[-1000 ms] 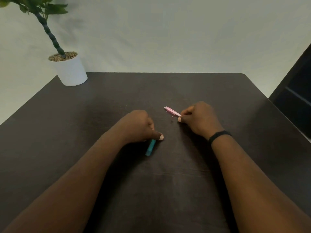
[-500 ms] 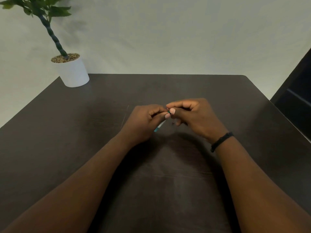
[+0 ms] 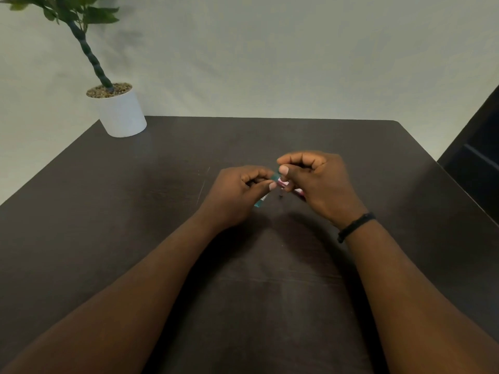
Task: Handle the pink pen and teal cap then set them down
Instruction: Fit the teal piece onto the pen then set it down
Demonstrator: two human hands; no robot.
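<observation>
Above the middle of the dark counter (image 3: 135,211), the left hand (image 3: 232,195) pinches the teal cap (image 3: 261,201), its lower end poking out below the fingers. The right hand (image 3: 321,184) grips the pink pen (image 3: 283,182), meeting the cap between both thumbs.

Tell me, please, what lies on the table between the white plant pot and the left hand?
Nothing: in the head view the dark table is bare between the white plant pot and the left hand, apart from faint scratches.

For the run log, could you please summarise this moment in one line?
left hand: holds teal cap | right hand: holds pink pen | both raised over dark table, meeting
</observation>
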